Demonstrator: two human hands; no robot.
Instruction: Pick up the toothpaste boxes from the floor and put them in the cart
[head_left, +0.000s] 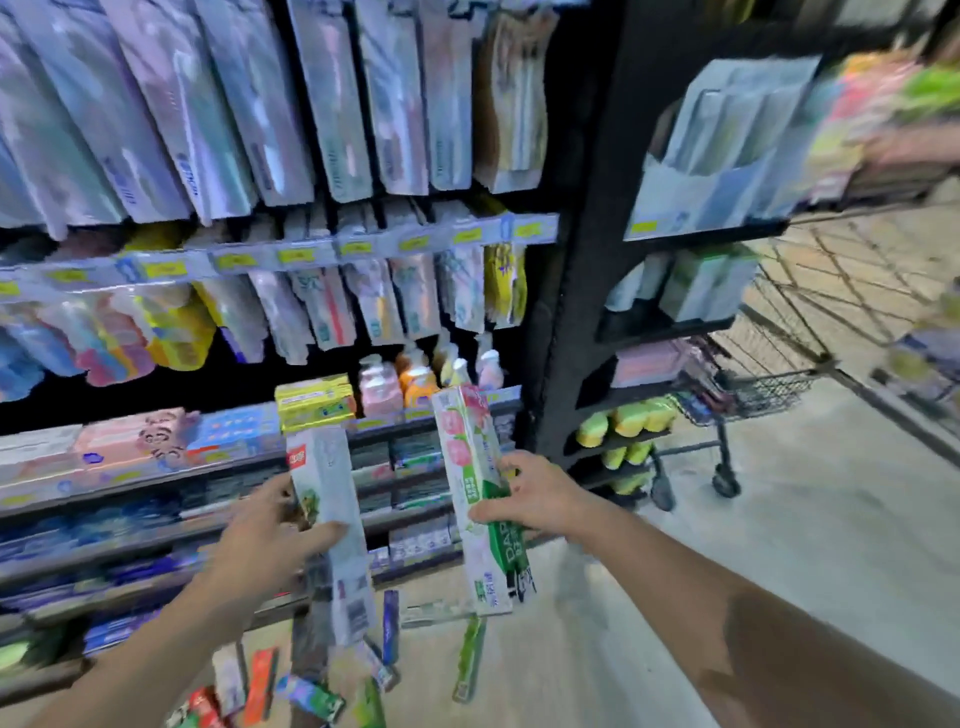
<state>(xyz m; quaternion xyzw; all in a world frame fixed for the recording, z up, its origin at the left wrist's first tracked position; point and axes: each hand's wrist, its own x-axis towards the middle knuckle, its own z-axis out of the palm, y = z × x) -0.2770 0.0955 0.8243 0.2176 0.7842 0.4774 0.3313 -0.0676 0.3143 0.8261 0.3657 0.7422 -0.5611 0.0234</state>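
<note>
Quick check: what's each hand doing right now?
Left hand: grips a white box.
Right hand: grips a pink-green box plus a green box.

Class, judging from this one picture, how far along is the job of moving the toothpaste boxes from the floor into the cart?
Done: nothing can be confirmed; what the cart holds is blurred. In hand: the left hand grips a white box, the right hand grips pink and green boxes. Left: several boxes on the floor.
</note>
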